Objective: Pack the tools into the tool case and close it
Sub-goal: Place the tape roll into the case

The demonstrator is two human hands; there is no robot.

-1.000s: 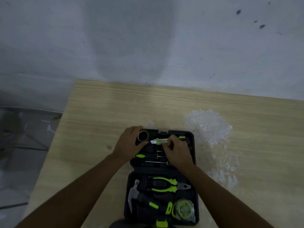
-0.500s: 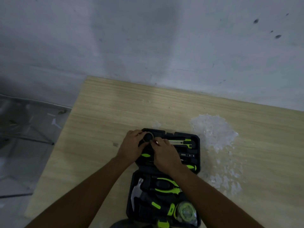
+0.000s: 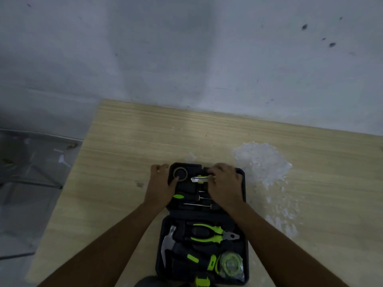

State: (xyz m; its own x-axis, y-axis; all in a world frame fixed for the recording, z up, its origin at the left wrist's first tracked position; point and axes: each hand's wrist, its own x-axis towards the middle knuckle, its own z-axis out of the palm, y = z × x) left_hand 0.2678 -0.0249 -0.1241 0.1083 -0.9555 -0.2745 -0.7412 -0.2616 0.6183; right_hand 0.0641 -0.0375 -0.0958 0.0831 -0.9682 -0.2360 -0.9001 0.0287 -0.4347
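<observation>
A black tool case (image 3: 244, 220) lies open on the wooden table (image 3: 132, 166). Its near half holds a hammer (image 3: 168, 243), green-handled pliers (image 3: 211, 234) and a tape measure (image 3: 229, 266). In the far half sit a roll of tape (image 3: 180, 174), screwdrivers (image 3: 192, 197) and a utility knife (image 3: 200, 179) with its silver tip pointing left. My left hand (image 3: 160, 184) grips the far half's left edge, thumb beside the tape roll. My right hand (image 3: 224, 184) presses down on the utility knife's handle, hiding most of it.
A white crumbly patch (image 3: 262, 162) and scattered flakes cover the table right of the case. A grey wall (image 3: 186, 59) rises behind the table. Left of the table edge, the floor shows a metal frame (image 3: 31, 172).
My right hand has shifted right from the tape roll onto the utility knife's handle. My left hand has stayed at the case's left edge. The camera view moved slightly.
</observation>
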